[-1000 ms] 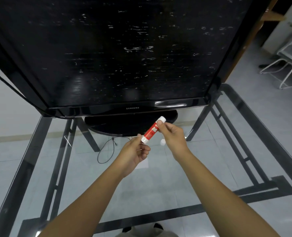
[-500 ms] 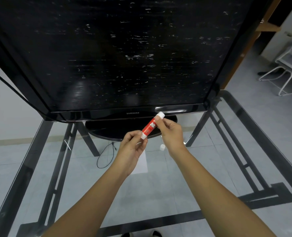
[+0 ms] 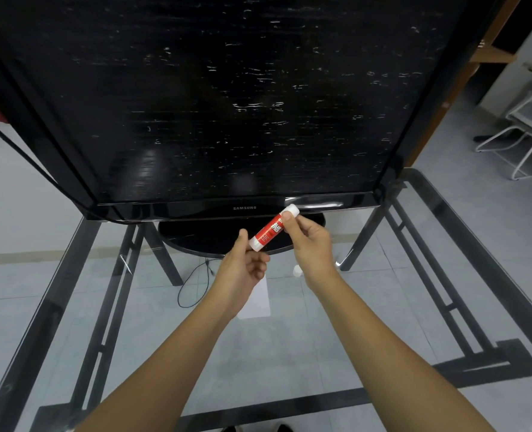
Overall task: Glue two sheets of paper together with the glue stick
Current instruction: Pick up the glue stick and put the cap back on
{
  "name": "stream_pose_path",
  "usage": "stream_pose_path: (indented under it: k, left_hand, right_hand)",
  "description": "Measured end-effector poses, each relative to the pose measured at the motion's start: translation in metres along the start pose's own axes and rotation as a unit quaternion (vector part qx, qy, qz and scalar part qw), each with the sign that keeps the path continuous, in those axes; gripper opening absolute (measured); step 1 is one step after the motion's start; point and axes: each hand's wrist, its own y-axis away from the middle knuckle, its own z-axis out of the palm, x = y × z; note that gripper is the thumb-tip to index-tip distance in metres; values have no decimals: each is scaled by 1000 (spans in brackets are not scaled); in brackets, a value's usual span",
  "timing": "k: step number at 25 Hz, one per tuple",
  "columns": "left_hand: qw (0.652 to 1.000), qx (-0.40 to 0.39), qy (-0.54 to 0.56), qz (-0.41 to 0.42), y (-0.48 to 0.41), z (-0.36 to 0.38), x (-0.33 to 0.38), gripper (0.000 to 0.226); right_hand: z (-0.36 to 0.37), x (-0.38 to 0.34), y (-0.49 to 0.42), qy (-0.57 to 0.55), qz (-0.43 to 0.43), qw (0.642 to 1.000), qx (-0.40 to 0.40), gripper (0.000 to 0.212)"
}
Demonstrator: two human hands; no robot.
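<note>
Glue stick (image 3: 272, 228): smooth plastic tube, glossy red label, white ends. Bench (image 3: 289, 347): clear glass top, reflective, on a black metal frame. TV (image 3: 196, 104): glossy black plastic bezel, dark screen showing scuffed streaks. Paper sheet (image 3: 257, 302): matt white. Floor (image 3: 15, 285): smooth pale tile. Chair (image 3: 520, 141): white-painted metal tube.

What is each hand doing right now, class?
Left hand: closed on the lower end of the glue stick.
Right hand: closed on the glue stick's upper end, by its white tip.
</note>
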Motion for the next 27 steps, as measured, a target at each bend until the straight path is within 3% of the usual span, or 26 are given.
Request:
stream_pose_path:
  k: [2, 4, 8, 10, 13, 16, 19, 24, 25, 27]
  left_hand:
    - [995, -28, -35, 87, 2, -4, -6, 25]
    - [988, -14, -106, 110, 1, -6, -7, 29]
    - [996, -30, -35, -73, 1, -6, 6, 48]
    - [994, -42, 5, -99, 1, -6, 8, 49]
    - [997, -24, -49, 58, 0, -8, -3, 31]
    - [968, -11, -176, 179, 1, -12, -9, 21]
    - [973, -11, -176, 152, 1, -9, -5, 36]
    - [999, 8, -33, -29, 5, -1, 9, 47]
    - [999, 2, -41, -29, 6, -1, 11, 47]
    - [994, 8, -92, 53, 7, -2, 11, 40]
  right_hand:
    - [-1, -1, 0, -1, -3, 1000, 7, 19]
    - [-1, -2, 0, 1, -5, 1000, 0, 18]
    - [1, -4, 2, 0, -18, 1000, -17, 14]
    - [1, -5, 3, 2, -21, 1000, -17, 14]
    - [1, -6, 3, 2, -23, 1000, -7, 20]
    - [1, -6, 1, 1, -24, 1000, -5, 20]
    - [2, -9, 0, -7, -28, 1000, -11, 16]
    - [6, -11, 3, -18, -35, 999, -31, 16]
    - [6, -10, 3, -16, -34, 999, -34, 17]
    - [6, -13, 1, -9, -28, 999, -26, 20]
